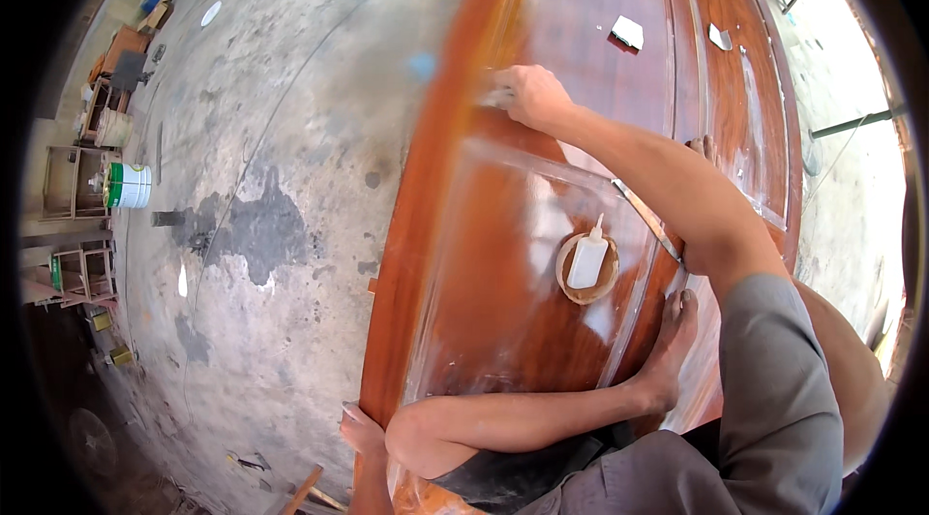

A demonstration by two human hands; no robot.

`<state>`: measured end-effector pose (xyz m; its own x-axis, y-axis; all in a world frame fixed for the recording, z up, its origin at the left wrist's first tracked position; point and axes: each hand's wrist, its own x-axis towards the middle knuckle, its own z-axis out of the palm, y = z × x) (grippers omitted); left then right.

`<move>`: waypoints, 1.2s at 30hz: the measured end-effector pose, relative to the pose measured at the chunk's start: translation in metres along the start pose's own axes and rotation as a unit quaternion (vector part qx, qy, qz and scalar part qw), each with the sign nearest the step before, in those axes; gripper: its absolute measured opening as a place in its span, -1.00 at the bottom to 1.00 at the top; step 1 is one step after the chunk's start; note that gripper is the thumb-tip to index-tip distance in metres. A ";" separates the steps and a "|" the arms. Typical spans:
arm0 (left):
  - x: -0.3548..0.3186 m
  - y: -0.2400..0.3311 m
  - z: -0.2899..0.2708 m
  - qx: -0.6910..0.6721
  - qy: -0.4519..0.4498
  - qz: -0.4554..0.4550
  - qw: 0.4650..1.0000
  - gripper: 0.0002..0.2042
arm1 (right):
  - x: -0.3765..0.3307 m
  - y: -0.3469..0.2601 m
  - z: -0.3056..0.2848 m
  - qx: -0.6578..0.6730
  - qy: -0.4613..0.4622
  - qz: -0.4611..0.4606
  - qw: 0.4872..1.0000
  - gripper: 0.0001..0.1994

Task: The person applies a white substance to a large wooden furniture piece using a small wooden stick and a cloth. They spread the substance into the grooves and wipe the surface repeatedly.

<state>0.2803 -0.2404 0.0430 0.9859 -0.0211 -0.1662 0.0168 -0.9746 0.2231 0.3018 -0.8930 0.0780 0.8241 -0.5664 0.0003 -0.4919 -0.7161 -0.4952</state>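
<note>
A large, glossy red-brown wooden door [387, 360] with framed panels lies flat beneath me, streaked with white dust. My right hand [532, 97] reaches across to its left frame rail, fingers closed and pressed down on the wood. Motion blurs the whitish fingertips, so whatever they hold cannot be made out. Low on the same side, my left hand [362, 428] is closed over the door's outer edge. Between my right arm and my bent leg, a white squeeze bottle [587, 261] with a pointed nozzle lies in a round, shallow bowl [584, 297].
Beside my right forearm lies a long, thin blade-like tool [646, 217]. Two folded pale pieces, a white one [627, 32] and a smaller one [719, 37], rest on the far panels. A white-green bucket [129, 185] and wooden stools [75, 182] line the left of the concrete floor [290, 108].
</note>
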 end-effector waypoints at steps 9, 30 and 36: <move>-0.002 0.012 -0.003 -0.019 -0.017 0.005 1.000 -0.44 | 0.004 0.007 0.003 -0.016 0.020 -0.041 0.999 -0.92; -0.001 0.007 -0.003 -0.008 0.021 0.022 1.000 -0.47 | 0.003 0.018 -0.007 0.000 -0.068 -0.015 0.998 -0.93; 0.001 0.017 -0.002 -0.052 0.010 0.022 0.998 -0.49 | 0.009 -0.002 0.018 0.019 0.056 -0.063 0.996 -0.89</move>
<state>0.2822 -0.2568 0.0486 0.9891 -0.0584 -0.1355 -0.0109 -0.9447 0.3276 0.3151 -0.8895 0.0631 0.8416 -0.5158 0.1600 -0.3732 -0.7696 -0.5182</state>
